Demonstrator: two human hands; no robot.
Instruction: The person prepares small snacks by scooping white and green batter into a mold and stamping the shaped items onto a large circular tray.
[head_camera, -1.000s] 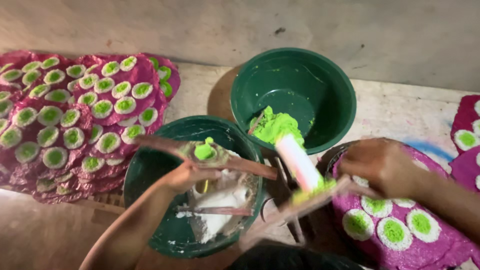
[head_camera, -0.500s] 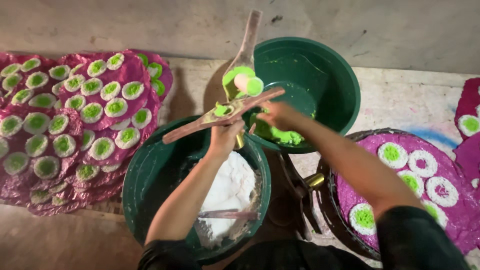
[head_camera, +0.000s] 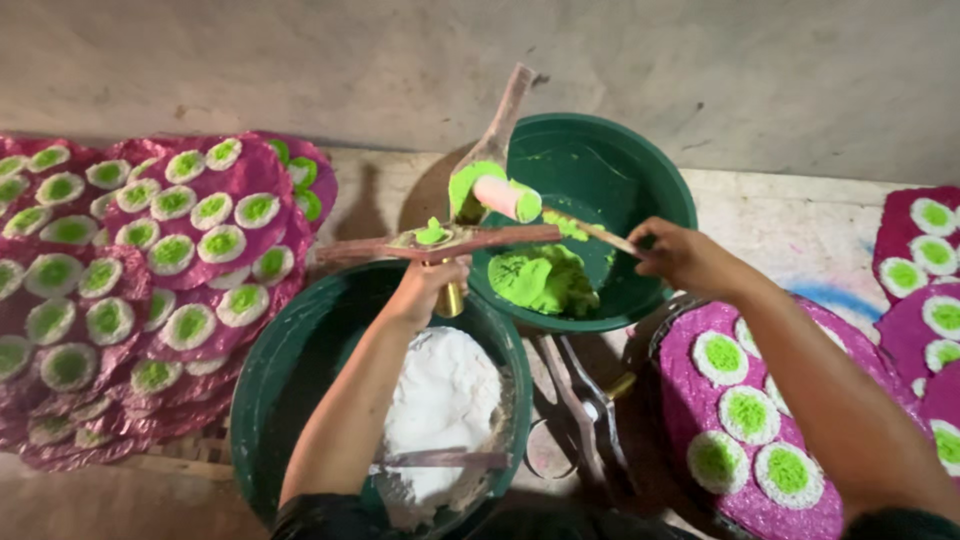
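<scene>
- Left hand (head_camera: 425, 285) grips a wooden press (head_camera: 440, 242), fingers wrapped round it, above the white dough basin (head_camera: 285, 390).
- Right hand (head_camera: 680, 258) pinches a thin stick (head_camera: 590, 230), its green-smeared roller (head_camera: 500, 197) over the green dough bowl (head_camera: 660, 190).
- Pink discs (head_camera: 150, 280) lie stacked left.

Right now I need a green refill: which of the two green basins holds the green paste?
The far basin, by the wall, holds green paste; the near basin holds white paste.
</scene>
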